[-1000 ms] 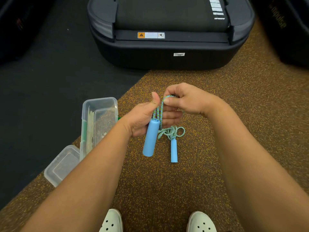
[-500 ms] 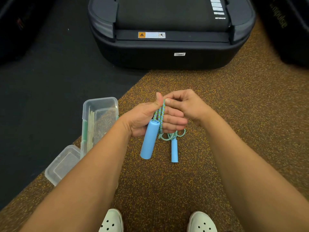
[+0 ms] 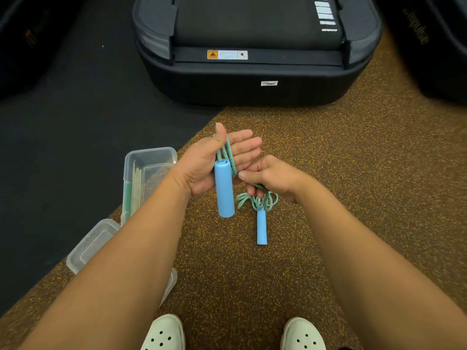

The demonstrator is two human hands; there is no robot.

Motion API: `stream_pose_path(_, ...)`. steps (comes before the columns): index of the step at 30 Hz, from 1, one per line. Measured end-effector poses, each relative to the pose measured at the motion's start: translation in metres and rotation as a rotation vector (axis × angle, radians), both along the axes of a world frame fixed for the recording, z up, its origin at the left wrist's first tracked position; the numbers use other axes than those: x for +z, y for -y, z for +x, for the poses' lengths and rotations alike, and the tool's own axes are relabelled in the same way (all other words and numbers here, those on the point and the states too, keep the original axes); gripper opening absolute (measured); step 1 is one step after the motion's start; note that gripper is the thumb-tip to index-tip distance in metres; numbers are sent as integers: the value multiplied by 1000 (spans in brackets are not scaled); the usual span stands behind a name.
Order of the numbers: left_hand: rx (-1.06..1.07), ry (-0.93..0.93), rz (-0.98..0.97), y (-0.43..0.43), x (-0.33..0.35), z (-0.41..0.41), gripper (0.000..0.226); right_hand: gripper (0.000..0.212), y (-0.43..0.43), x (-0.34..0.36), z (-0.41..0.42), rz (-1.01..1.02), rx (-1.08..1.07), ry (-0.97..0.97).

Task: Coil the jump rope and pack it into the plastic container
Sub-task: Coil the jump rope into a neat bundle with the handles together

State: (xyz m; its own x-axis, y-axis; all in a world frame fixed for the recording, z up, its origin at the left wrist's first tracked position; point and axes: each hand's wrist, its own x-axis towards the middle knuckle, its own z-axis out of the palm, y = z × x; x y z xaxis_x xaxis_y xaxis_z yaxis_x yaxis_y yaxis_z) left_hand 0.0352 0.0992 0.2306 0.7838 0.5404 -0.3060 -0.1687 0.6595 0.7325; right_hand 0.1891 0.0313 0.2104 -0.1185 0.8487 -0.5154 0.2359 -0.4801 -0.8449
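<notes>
Left hand [image 3: 209, 165] is palm-up, fingers flat and extended toward the right, thumb pointing up. Several loops of the blue-green rope [image 3: 228, 154] are wound over the palm between thumb and fingers. The hand isn't clenched; the loops sit draped on it and the thumb base pins them. One blue handle [image 3: 224, 188] hangs down from the palm, upright, its top end against the heel of the hand, its bottom end free in the air.

Right hand [image 3: 271, 179] sits just lower right of the left one, fingers curled in, thumb and forefinger pinching the rope where it leaves the wound loops. How tight the pinch is, can't tell. Below that hand a loose tangle of rope [image 3: 257, 202] dangles or lies in small loops, and the second handle [image 3: 262, 227] runs straight down from it at frame centre. Whether that handle rests on the floor or hangs just above it isn't clear.

Plastic container [image 3: 149, 173] is on the floor at centre left, clear, open, long side running up-down in the frame, partly hidden by the left forearm. Something pale and green lies along its left inner wall. Its clear lid [image 3: 92, 245] lies flat just below it at lower left. Rope and container are apart.

Speckled brown floor mat [image 3: 366, 173] under everything, black mat at upper left. Dark treadmill base [image 3: 252, 79] across the top. Two white perforated clogs [image 3: 164, 334] at the bottom edge.
</notes>
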Motion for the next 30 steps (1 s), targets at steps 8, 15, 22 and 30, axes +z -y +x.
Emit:
stream_pose_path(8,-4,-86,43,2,2,6,54,25,-3,33,10,-54,193,146)
stream_pose_path(15,-42,-228,137,3,1,9,50,18,-6,54,16,46,171,112)
stream_pose_path(22,-76,-244,134,8,4,15,52,20,-15,54,21,285,69,457)
stream_pose_path(30,-246,-208,84,14,12,18,59,12,-15,50,23,501,-37,455)
